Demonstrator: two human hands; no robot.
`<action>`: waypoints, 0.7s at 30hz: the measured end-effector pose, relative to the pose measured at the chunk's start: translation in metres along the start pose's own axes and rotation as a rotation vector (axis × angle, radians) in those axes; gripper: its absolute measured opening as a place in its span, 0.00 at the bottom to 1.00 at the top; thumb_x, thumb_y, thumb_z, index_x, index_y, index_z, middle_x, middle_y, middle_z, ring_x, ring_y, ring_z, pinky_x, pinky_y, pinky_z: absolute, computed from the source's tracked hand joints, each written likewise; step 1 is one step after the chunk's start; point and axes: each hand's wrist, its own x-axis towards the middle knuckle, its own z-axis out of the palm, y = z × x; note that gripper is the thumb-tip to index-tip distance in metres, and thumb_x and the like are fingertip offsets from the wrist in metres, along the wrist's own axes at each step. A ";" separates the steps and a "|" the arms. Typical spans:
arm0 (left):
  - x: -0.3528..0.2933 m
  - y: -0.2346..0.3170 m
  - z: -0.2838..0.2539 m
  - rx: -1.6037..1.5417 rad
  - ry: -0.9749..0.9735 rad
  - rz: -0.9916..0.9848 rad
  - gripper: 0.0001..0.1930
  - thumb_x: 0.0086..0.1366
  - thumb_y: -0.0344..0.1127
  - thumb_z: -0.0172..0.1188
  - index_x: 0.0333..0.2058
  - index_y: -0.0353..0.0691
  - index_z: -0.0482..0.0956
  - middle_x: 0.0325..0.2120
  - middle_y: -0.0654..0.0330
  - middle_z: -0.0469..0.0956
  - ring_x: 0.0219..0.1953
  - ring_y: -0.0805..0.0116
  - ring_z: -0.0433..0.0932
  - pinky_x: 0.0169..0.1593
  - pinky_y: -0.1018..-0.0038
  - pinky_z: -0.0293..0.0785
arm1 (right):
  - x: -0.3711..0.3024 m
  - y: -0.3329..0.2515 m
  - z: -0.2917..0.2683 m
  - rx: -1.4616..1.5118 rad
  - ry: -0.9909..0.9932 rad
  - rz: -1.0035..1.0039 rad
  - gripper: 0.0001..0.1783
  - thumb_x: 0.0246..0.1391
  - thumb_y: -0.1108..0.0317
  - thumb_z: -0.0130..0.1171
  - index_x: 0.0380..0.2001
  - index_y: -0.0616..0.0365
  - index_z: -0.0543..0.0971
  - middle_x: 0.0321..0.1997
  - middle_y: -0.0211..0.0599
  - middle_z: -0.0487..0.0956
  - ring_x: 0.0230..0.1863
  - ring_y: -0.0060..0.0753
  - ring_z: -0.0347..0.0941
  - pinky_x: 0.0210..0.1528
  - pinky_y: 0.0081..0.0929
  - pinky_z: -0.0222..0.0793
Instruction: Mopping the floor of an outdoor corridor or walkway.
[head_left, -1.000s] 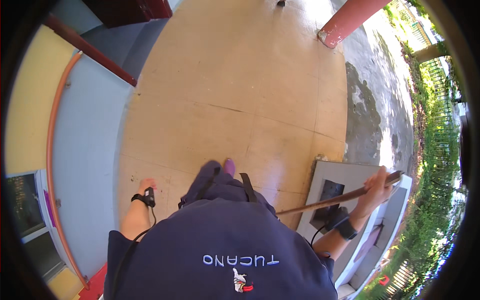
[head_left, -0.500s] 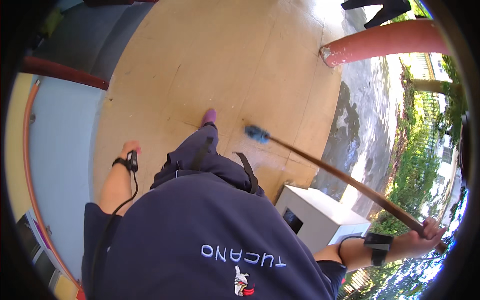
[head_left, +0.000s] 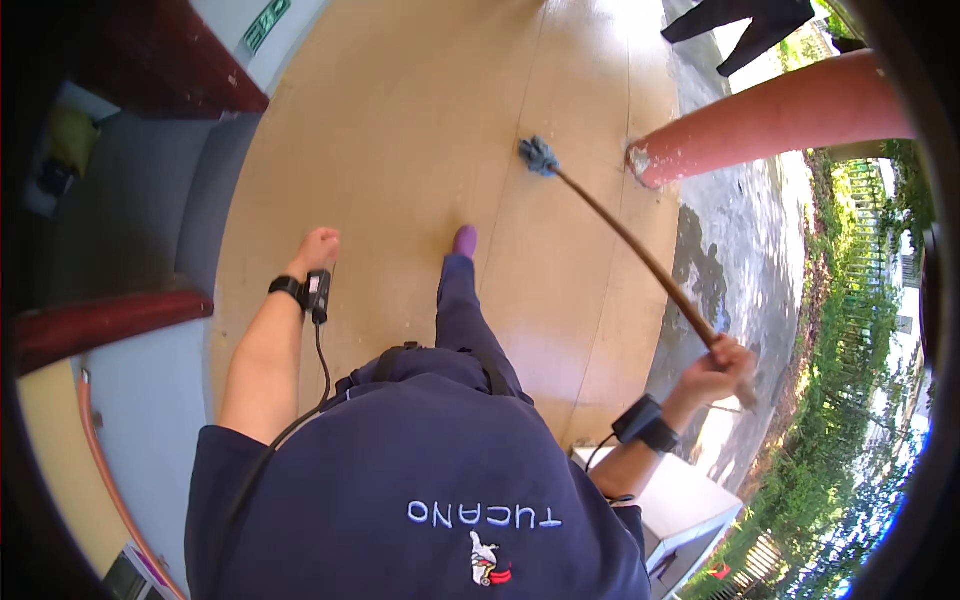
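Note:
My right hand (head_left: 722, 367) is closed around the wooden handle of a mop (head_left: 650, 262), near its upper end. The handle slants forward and left to a small blue head (head_left: 539, 156) over the tan floor, close to the base of a pink pillar; whether it touches the floor I cannot tell. My left hand (head_left: 320, 249) hangs in front of my left side, fingers curled in, with nothing visible in it. A black strap and small device sit on each wrist, and a cable runs up my left arm. One purple shoe (head_left: 465, 241) shows ahead of me.
The pink pillar (head_left: 770, 117) stands ahead right, beside wet grey paving (head_left: 705, 255) and green plants. Dark trousers (head_left: 745, 28) show beyond it. A white cabinet (head_left: 685, 495) is close on my right. At left are a dark red door frame (head_left: 115, 325) and a handrail (head_left: 95, 430).
I have moved forward, and the white cabinet falls further back. The mop head has swung farther ahead. My right hand has come inward and forward; my left hand has moved forward too.

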 end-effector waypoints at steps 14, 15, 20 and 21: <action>0.162 0.049 -0.031 -0.290 0.136 -0.537 0.16 0.57 0.27 0.50 0.44 0.29 0.68 0.28 0.47 0.75 0.24 0.54 0.78 0.29 0.63 0.78 | 0.214 0.223 0.358 -0.077 -0.229 0.204 0.15 0.55 0.70 0.53 0.18 0.55 0.62 0.12 0.26 0.62 0.15 0.17 0.57 0.20 0.15 0.56; 0.177 0.059 -0.032 -0.350 0.135 -0.548 0.16 0.56 0.26 0.50 0.44 0.28 0.68 0.28 0.47 0.75 0.24 0.54 0.78 0.29 0.63 0.78 | 0.225 0.238 0.387 -0.074 -0.239 0.208 0.15 0.55 0.70 0.53 0.18 0.55 0.62 0.12 0.26 0.62 0.15 0.17 0.57 0.20 0.15 0.56; 0.287 0.122 -0.043 -0.396 0.014 -0.654 0.17 0.50 0.21 0.53 0.42 0.25 0.69 0.25 0.46 0.74 0.23 0.56 0.77 0.30 0.61 0.78 | 0.279 0.327 0.501 -0.139 -0.202 0.197 0.14 0.52 0.66 0.58 0.23 0.57 0.64 0.13 0.27 0.65 0.13 0.16 0.59 0.14 0.15 0.54; 0.315 0.136 -0.049 -0.400 0.008 -0.650 0.17 0.50 0.21 0.53 0.42 0.25 0.69 0.25 0.46 0.74 0.23 0.56 0.77 0.30 0.61 0.78 | 0.291 0.341 0.518 -0.258 -0.186 0.245 0.13 0.51 0.67 0.58 0.23 0.57 0.64 0.14 0.27 0.65 0.13 0.16 0.59 0.14 0.16 0.56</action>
